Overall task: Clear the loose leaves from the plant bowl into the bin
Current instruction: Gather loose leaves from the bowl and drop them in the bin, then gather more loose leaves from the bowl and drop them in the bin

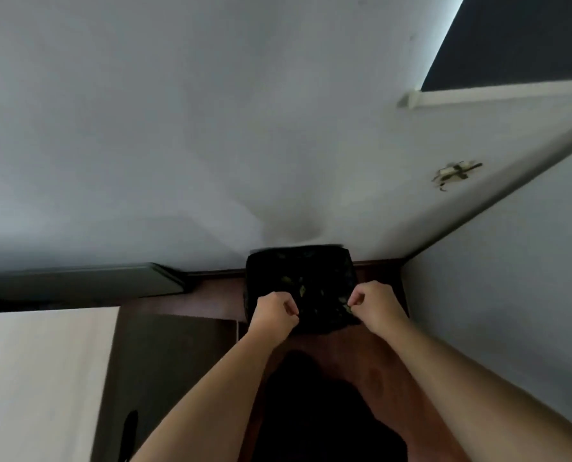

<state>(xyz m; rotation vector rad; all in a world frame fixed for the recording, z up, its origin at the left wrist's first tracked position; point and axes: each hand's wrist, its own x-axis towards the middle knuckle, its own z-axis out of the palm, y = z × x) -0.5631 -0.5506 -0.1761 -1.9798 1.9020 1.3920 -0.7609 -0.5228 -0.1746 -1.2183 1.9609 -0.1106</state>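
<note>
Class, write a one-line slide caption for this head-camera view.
Both hands, left and right, curled over a black-lined bin holding green leaves.

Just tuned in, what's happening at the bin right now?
A person stands over a black-lined bin set on the floor against the wall. The left hand and right hand are both closed, pinching the near edge of the black liner at either side. Some green leaves already lie inside. The plant bowl is not in view.

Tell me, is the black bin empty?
Not empty. Yellow-green leaves lie inside the black bin, under both hands.
</note>
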